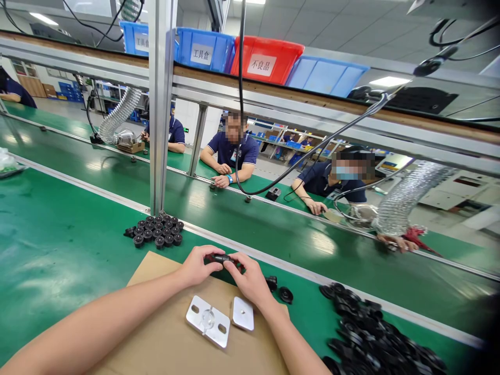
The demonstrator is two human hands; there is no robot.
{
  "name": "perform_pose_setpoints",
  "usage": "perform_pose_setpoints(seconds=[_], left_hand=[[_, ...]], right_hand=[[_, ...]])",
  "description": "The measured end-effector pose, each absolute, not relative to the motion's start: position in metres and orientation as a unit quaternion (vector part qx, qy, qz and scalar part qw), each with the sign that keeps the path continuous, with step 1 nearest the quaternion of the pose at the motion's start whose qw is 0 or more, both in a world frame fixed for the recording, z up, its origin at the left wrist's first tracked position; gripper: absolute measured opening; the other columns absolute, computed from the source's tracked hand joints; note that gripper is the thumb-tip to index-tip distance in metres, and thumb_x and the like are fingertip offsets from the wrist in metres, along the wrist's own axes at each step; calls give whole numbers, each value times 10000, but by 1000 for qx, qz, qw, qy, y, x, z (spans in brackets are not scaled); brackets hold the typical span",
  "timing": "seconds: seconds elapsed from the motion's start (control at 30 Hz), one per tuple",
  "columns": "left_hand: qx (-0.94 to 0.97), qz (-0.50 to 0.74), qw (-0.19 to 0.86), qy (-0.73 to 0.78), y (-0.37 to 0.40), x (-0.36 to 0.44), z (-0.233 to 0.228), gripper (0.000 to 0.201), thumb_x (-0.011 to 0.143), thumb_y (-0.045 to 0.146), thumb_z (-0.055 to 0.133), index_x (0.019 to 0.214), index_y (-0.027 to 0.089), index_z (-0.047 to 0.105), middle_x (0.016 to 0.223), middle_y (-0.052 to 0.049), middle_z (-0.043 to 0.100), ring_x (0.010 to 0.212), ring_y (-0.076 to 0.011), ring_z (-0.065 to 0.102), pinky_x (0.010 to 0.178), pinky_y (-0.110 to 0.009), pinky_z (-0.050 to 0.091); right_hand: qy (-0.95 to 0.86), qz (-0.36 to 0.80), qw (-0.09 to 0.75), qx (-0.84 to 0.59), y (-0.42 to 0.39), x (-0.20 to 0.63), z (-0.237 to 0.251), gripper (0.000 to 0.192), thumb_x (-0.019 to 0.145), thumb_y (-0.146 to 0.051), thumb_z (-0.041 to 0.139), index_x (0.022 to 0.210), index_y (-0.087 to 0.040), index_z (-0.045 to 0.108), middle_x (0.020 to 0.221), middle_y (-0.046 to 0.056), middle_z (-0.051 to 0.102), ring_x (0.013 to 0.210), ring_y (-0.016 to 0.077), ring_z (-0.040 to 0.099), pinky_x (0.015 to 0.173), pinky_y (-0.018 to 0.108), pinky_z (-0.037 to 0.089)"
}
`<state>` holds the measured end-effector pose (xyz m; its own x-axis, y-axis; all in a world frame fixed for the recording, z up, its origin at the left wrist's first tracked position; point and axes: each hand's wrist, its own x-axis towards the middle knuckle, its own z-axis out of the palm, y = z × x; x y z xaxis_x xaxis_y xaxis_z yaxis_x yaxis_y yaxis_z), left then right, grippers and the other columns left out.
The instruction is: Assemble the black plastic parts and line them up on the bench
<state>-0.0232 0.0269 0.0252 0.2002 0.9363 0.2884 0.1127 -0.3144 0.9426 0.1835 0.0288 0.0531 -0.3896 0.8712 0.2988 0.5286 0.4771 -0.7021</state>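
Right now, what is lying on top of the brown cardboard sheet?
On the cardboard sheet lie two metal plates, side by side. Both hands, left hand and right hand, hold a small black part above its far edge, hiding what lies beneath.

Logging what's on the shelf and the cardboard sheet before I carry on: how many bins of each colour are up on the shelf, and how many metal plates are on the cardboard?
Blue bins: 3
Red bin: 1
Metal plates on the cardboard sheet: 2
Total: 6
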Motion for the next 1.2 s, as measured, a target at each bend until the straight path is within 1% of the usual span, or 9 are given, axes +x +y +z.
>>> perform_pose_setpoints(seconds=[0.2,0.33,0.57,0.63,0.7,0.8,0.87,0.93,1.2], left_hand=[[638,487,429,414,27,-23,25,317,778,202,786,1092,165,815,1073,-85,832,970,-263,746,898,-367,585],[635,488,452,395,26,-23,26,326,792,218,770,1110,160,816,1077,-87,836,969,-265,760,900,-369,594],[625,490,490,359,30,-22,20,349,782,193,751,1122,131,795,1059,-105,832,915,-250,768,823,-342,600],[619,499,489,360,31,-22,19,366,777,196,765,1136,122,782,1072,-117,827,934,-255,765,828,-345,597],[612,513,477,368,31,-22,20,381,785,201,776,1160,130,771,1115,-122,816,988,-262,756,876,-362,589],[606,532,446,388,29,-21,22,363,767,176,802,1130,163,785,1129,-104,807,1023,-262,732,922,-377,564],[608,537,430,396,27,-22,24,352,738,145,821,1087,183,801,1115,-85,805,1027,-258,720,924,-370,552],[611,539,422,397,27,-22,25,357,721,131,836,1071,195,807,1100,-71,805,1010,-251,718,918,-364,550],[596,538,456,384,30,-21,19,347,756,162,824,1102,173,787,1088,-83,810,1018,-259,739,956,-383,561]], right_hand=[[-783,271,352,-434,28,181,49,197,980,-401,656,1007,-240,766,933,57,748,781,233,647,711,343,504],[-792,274,365,-406,30,184,48,181,965,-365,691,1091,-260,767,1041,69,759,896,253,679,770,355,540],[-824,234,389,-338,35,192,44,270,938,-300,723,1204,-305,770,1197,90,759,1160,316,669,1039,508,526],[-815,235,398,-349,33,189,43,320,929,-312,723,1247,-300,755,1272,110,727,1181,322,658,969,487,569],[-777,269,414,-390,32,185,41,435,906,-361,740,1331,-274,703,1324,139,691,1096,306,684,806,418,613],[-687,366,439,-449,32,180,38,558,863,-499,771,1322,-195,677,1134,152,743,863,256,714,656,357,605],[-653,407,441,-461,34,178,37,548,841,-575,777,1191,-156,724,957,133,767,792,253,718,656,366,608],[-652,415,437,-460,35,178,36,535,820,-604,792,1092,-145,752,900,130,774,788,265,724,660,374,608],[-671,384,446,-450,32,180,36,385,815,-437,826,1104,-189,772,1104,130,776,969,289,725,746,373,615]])
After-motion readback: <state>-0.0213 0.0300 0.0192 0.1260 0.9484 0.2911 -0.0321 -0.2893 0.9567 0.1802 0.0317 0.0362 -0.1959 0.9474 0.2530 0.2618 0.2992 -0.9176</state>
